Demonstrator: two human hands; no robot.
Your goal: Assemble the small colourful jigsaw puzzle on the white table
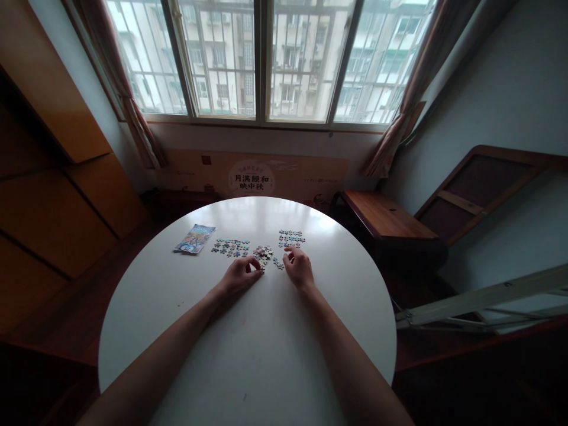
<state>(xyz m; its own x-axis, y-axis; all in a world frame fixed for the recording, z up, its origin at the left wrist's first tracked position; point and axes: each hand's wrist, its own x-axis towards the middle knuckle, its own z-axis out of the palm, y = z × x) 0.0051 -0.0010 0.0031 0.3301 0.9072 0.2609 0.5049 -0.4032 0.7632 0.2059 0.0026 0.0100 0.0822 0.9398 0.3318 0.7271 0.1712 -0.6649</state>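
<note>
A loose pile of jigsaw pieces (263,252) lies on the white round table (248,343). My left hand (239,275) is just in front of the pile, its thumb and forefinger pinched at a small puzzle piece (262,271) by the tabletop. To the right of the pile, my right hand (299,267) has its fingers curled in, and whatever they hold is hidden. A few separate pieces (278,264) lie between pile and right hand. Spread pieces (231,247) form rows on the left, and more rows of pieces (290,238) sit beyond my right hand.
A colourful picture sheet (195,239) lies at the table's left. A wooden bench (386,216) stands behind on the right, near a metal frame (483,299). Orange cabinets (57,207) line the left wall, and a printed cardboard panel (288,171) is under the window.
</note>
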